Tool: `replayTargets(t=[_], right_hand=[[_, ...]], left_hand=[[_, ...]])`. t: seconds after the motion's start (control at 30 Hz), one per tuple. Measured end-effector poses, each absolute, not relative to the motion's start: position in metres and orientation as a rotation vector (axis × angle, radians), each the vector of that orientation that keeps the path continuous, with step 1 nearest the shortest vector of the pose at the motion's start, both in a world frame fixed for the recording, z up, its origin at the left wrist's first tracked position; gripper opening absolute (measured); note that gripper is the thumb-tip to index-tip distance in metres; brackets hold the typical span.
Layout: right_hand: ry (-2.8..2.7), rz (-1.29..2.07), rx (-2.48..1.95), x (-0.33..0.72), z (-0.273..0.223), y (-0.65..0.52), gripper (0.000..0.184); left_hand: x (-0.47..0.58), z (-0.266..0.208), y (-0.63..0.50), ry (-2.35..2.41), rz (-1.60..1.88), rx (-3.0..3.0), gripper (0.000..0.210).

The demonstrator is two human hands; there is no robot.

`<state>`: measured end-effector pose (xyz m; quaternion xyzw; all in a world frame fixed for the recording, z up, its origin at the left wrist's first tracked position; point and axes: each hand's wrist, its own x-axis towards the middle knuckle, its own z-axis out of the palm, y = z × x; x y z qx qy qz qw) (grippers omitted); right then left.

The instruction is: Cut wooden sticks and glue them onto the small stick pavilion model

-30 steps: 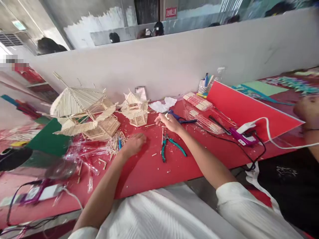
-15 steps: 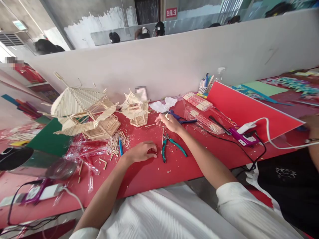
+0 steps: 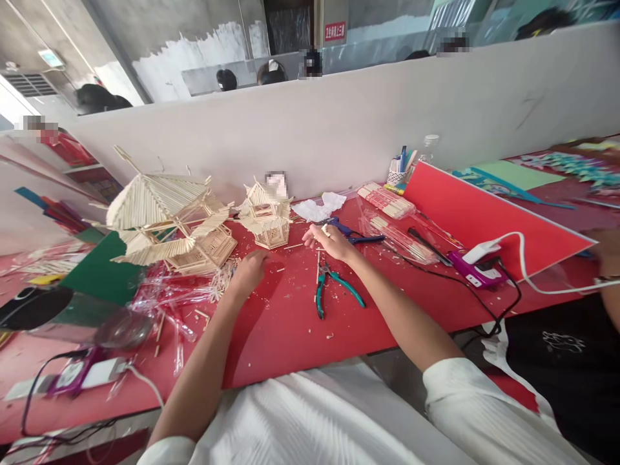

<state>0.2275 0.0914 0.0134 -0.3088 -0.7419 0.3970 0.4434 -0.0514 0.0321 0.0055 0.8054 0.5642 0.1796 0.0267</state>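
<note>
My left hand (image 3: 249,274) is over the red table beside a pile of short cut sticks, in front of the small wooden stick pavilion (image 3: 271,236). Its fingers are blurred and partly turned away, so their grip cannot be made out. My right hand (image 3: 332,242) hovers palm inward with its fingers loosely apart, close to a blue glue gun (image 3: 341,226). A small pale thing shows at its fingers, too small to name. Below it, pliers with teal handles (image 3: 346,289) lie spread on the table. A larger stick pavilion (image 3: 159,206) stands at the left.
Packs of sticks (image 3: 387,200) lie behind on the right, near a red board (image 3: 489,219) and a purple power strip (image 3: 477,270) with cables. Clear plastic wrappers (image 3: 167,290) and a jar (image 3: 121,329) are on the left. A white partition (image 3: 320,135) bounds the back.
My left hand has moved forward and left from beside the pliers to the stick pile, covering the blue pen there. The right hand stays in nearly the same spot.
</note>
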Motion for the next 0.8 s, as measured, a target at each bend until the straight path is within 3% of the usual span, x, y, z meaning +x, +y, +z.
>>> replayTargets(t=[0.13, 0.27, 0.37, 0.5, 0.67, 0.8], right_hand=[[-1.837, 0.985, -0.784, 0.227, 0.013, 0.091, 0.068], [-1.855, 0.981, -0.784, 0.228, 0.013, 0.091, 0.068], [-1.861, 0.975, -0.787, 0.229, 0.014, 0.091, 0.069], [-1.864, 0.975, -0.785, 0.228, 0.013, 0.091, 0.068], [-1.875, 0.979, -0.802, 0.228, 0.013, 0.091, 0.068], [-1.883, 0.965, -0.798, 0.228, 0.014, 0.09, 0.068]], left_hand=[[-0.072, 0.009, 0.031, 1.72, 0.554, 2.54, 0.038], [-0.084, 0.01, 0.026, 1.347, 0.252, 2.755, 0.041], [-0.097, 0.016, 0.02, 1.348, 0.091, 2.813, 0.038], [-0.108, 0.024, 0.015, 1.649, 0.149, 2.796, 0.033], [-0.093, 0.025, 0.013, 1.465, 0.173, 2.803, 0.034], [-0.086, 0.029, 0.015, 1.685, 0.331, 2.748, 0.033]])
